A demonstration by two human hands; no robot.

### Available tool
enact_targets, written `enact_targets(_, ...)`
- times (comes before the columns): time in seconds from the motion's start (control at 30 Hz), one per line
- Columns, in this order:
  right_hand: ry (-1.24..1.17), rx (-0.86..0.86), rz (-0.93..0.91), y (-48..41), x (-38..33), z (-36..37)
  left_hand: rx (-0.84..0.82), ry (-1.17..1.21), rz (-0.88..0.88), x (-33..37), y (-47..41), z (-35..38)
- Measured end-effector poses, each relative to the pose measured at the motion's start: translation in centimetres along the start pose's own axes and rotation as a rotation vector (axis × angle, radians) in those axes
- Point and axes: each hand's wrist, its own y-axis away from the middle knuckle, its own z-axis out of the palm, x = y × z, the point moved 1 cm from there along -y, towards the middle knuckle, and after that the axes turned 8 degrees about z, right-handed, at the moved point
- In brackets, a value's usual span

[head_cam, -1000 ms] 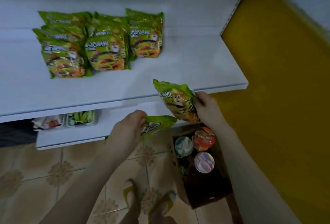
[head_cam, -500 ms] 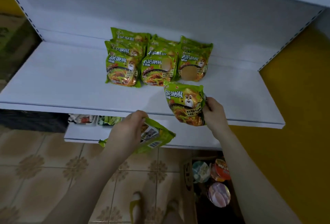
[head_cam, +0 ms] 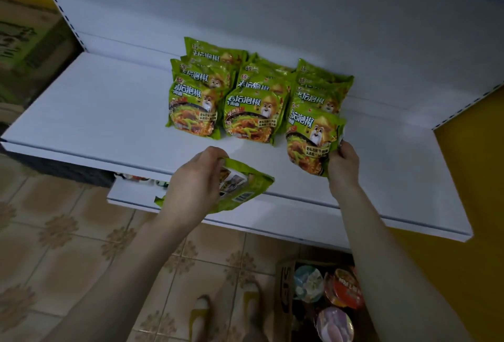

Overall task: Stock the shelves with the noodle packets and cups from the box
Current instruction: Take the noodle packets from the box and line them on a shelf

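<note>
Three rows of green noodle packets [head_cam: 248, 96] stand stacked on the white shelf [head_cam: 95, 112]. My right hand [head_cam: 342, 163] grips a green noodle packet [head_cam: 311, 140] by its right edge, face up, at the front of the right-hand row, low over the shelf. My left hand [head_cam: 196, 181] holds a second green packet [head_cam: 240, 189] back side up, over the shelf's front edge. The cardboard box [head_cam: 283, 287] sits on the floor at lower right with several noodle cups [head_cam: 308, 283] inside.
A lower white shelf [head_cam: 131, 200] sticks out beneath, with small items on it. A yellow wall [head_cam: 474, 178] bounds the right side. Stacked cartons [head_cam: 30, 50] stand at far left. My feet [head_cam: 226, 314] are on the tiled floor next to the box.
My right hand has carried its packet up and back onto the shelf, to the front of the right row. My left hand rose a little with its packet. The view tilted up.
</note>
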Motion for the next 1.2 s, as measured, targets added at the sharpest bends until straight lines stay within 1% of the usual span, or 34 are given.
enact_targets(0.13,-0.024,-0.059,0.017,-5.5,-0.4,-0.3,0.034,-0.027,-0.043,0.7,-2.1,1.9)
enact_targets(0.23,0.003,-0.158,0.042,-9.3,-0.2,-0.1,0.048,-0.031,-0.073,1.4,-3.4,3.2)
enact_targets(0.3,0.033,-0.229,0.055,-10.9,0.4,0.3,0.053,-0.034,-0.087,1.8,-4.0,4.0)
enact_targets(0.4,0.107,-0.277,0.071,-11.8,1.6,0.4,0.056,-0.051,-0.114,2.1,-4.3,4.8)
enact_targets(0.47,0.155,-0.259,0.045,-12.1,2.3,0.1,0.056,-0.068,-0.121,2.3,-4.5,5.2)
enact_targets(0.5,0.226,-0.22,0.009,-12.2,2.4,-0.3,0.06,-0.074,-0.12,2.3,-4.6,5.3)
enact_targets(0.57,0.446,-0.113,-0.059,-12.6,2.6,-1.0,0.069,-0.078,-0.117,2.4,-4.7,5.5)
enact_targets(0.6,0.518,-0.081,-0.067,-12.8,2.7,-1.4,0.071,-0.081,-0.119,2.5,-4.7,5.7)
enact_targets(0.63,0.532,-0.073,-0.052,-12.8,2.8,-1.6,0.072,-0.086,-0.123,2.5,-4.7,5.8)
enact_targets(0.67,0.492,-0.09,-0.014,-12.9,2.8,-1.7,0.074,-0.086,-0.127,2.5,-4.7,5.9)
enact_targets(0.77,0.149,-0.221,0.238,-12.7,2.8,-2.2,0.071,-0.082,-0.144,2.6,-4.6,6.4)
enact_targets(0.8,0.079,-0.274,0.289,-12.6,2.7,-2.4,0.069,-0.081,-0.152,2.6,-4.6,6.6)
enact_targets(0.87,0.127,-0.343,0.254,-12.4,2.8,-2.4,0.065,-0.074,-0.164,2.5,-4.6,6.7)
enact_targets(0.9,0.181,-0.328,0.204,-12.4,2.9,-2.3,0.061,-0.072,-0.169,2.5,-4.6,6.8)
enact_targets(1.0,0.234,-0.157,0.1,-13.1,3.3,-1.6,0.048,-0.08,-0.179,2.4,-4.7,6.9)
enact_targets(1.07,0.205,-0.128,0.096,-13.7,3.1,-0.9,0.049,-0.089,-0.184,2.4,-4.7,6.8)
enact_targets(1.2,0.192,-0.174,0.11,-14.7,2.5,0.8,0.057,-0.104,-0.206,2.2,-4.9,6.7)
